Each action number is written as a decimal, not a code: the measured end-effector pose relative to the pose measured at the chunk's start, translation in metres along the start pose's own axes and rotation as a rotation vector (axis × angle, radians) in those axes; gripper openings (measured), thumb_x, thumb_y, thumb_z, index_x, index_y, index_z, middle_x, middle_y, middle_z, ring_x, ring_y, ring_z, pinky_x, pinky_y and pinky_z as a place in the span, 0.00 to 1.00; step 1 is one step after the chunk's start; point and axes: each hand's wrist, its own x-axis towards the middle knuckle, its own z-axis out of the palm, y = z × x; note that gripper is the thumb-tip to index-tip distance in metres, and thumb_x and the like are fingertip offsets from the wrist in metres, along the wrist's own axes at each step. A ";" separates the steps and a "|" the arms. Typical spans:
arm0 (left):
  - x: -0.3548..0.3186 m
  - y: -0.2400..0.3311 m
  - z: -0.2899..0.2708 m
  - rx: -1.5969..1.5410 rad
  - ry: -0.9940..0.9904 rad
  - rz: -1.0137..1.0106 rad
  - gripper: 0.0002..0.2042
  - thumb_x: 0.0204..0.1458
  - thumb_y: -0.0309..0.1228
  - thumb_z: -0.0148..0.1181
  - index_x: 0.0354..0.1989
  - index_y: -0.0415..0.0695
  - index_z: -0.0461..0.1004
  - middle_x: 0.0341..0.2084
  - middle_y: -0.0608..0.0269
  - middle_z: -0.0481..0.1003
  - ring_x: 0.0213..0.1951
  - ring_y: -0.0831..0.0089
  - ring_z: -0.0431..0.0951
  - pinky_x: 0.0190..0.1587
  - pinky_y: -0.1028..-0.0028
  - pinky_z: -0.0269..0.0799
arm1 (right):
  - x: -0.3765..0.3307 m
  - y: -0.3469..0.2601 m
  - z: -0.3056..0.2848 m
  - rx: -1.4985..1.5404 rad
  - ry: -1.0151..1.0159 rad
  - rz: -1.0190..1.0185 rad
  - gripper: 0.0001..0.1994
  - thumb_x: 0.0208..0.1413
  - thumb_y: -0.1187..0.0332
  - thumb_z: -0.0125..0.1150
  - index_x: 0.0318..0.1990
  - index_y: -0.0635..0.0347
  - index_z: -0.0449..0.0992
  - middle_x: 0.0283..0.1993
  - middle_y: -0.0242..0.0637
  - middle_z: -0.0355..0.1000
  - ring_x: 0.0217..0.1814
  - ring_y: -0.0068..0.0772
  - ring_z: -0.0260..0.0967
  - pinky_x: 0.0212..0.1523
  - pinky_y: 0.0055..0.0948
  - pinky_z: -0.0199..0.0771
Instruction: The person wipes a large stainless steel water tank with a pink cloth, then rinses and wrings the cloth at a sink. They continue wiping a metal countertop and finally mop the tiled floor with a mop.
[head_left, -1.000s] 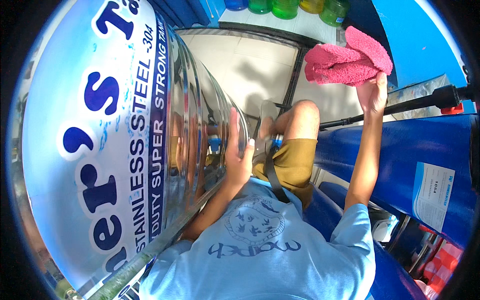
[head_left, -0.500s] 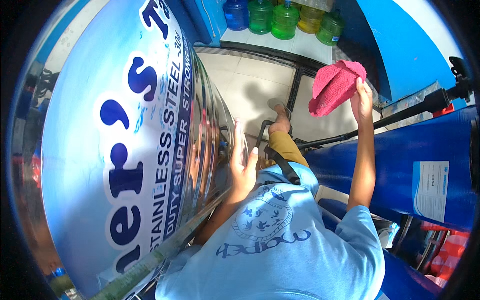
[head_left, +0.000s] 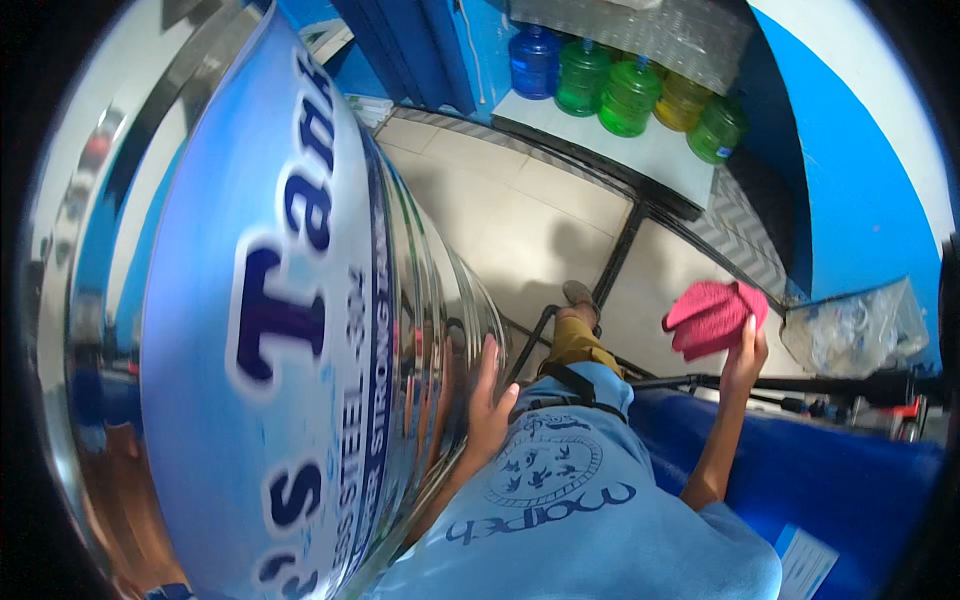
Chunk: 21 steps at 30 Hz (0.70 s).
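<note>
Right hand (head_left: 743, 362) and cloth (head_left: 712, 318) have lowered; left hand (head_left: 488, 420) perhaps touches tank (head_left: 265, 200).

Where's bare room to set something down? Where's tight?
Widest: pale tile floor between steel tank, black bar and white shelf. Narrow: shelf strip before the bottles. Crowded: right side, with blue cylinder, clear plastic bag, right hand holding pink cloth.

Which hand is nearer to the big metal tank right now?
The left hand: it is beside the tank, at its ribbed side, possibly touching. The right hand is away from it, off to the right, holding the pink cloth.
</note>
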 end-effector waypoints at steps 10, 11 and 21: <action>0.093 0.018 0.028 -0.005 0.195 0.094 0.35 0.51 0.16 0.48 0.69 0.34 0.44 0.71 0.48 0.40 0.72 0.60 0.40 0.70 0.64 0.33 | 0.022 0.057 -0.033 -0.077 0.129 0.372 0.19 0.65 0.57 0.50 0.48 0.68 0.73 0.45 0.38 0.72 0.47 0.28 0.68 0.51 0.28 0.66; 0.105 0.020 0.031 -0.001 0.203 0.102 0.35 0.51 0.16 0.47 0.69 0.34 0.44 0.71 0.48 0.40 0.72 0.59 0.40 0.70 0.64 0.33 | 0.021 0.059 -0.038 -0.122 0.098 0.339 0.20 0.65 0.56 0.50 0.49 0.68 0.72 0.46 0.39 0.72 0.48 0.29 0.68 0.52 0.29 0.66; 0.181 0.056 0.030 0.407 0.463 0.329 0.31 0.51 0.16 0.49 0.67 0.33 0.52 0.68 0.42 0.48 0.70 0.53 0.47 0.69 0.59 0.41 | 0.123 0.111 0.009 0.301 -0.002 0.461 0.21 0.65 0.57 0.49 0.56 0.65 0.66 0.54 0.42 0.69 0.56 0.36 0.66 0.62 0.39 0.59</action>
